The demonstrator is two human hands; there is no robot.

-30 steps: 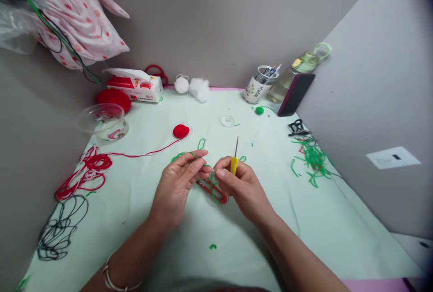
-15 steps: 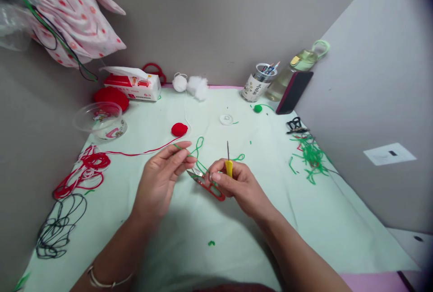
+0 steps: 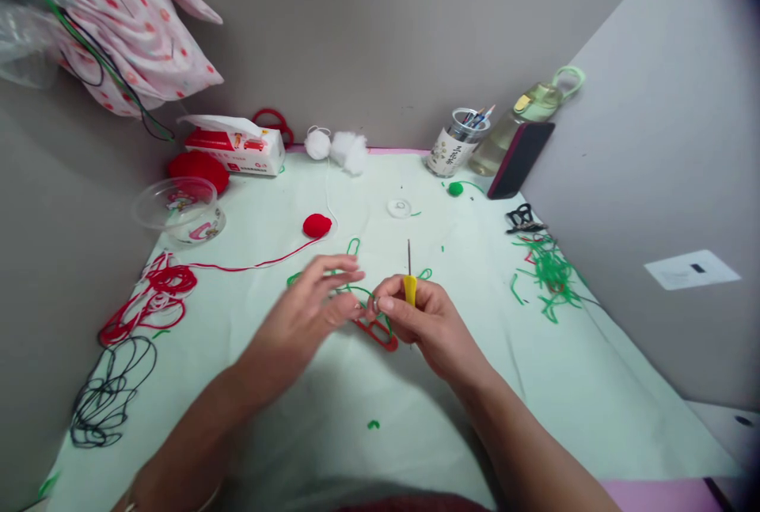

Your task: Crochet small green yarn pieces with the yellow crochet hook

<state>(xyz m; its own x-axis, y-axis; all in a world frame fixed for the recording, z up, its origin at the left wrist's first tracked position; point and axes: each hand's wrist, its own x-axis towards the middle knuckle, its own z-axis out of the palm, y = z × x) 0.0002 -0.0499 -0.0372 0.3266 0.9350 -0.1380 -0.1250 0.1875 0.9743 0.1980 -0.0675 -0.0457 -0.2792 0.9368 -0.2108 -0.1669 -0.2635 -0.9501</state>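
My right hand (image 3: 424, 314) is closed round a crochet hook with a yellow handle (image 3: 410, 289), its thin metal shaft pointing up. Its thumb and forefinger pinch something small at the end of a green yarn strand (image 3: 358, 288); I cannot make it out. My left hand (image 3: 314, 306) hovers just left of those fingertips, fingers stretched and apart, apparently holding nothing. Loops of the green yarn lie behind it on the cloth. Under both hands are orange-red thread snips (image 3: 380, 334), their blades hidden by my left hand.
A red crocheted ball (image 3: 317, 225) trails yarn to a red and white heap (image 3: 172, 282) at left. Black cord (image 3: 107, 397) lies nearer. Green scraps (image 3: 555, 278) and a black clip (image 3: 522, 219) lie right. A phone (image 3: 522, 161), bottle (image 3: 504, 136) and pen jar (image 3: 450, 154) stand behind.
My left hand has let go of the green yarn, opened, and moved right towards my right hand. The yarn has dropped to the cloth behind it. My right hand keeps the hook.
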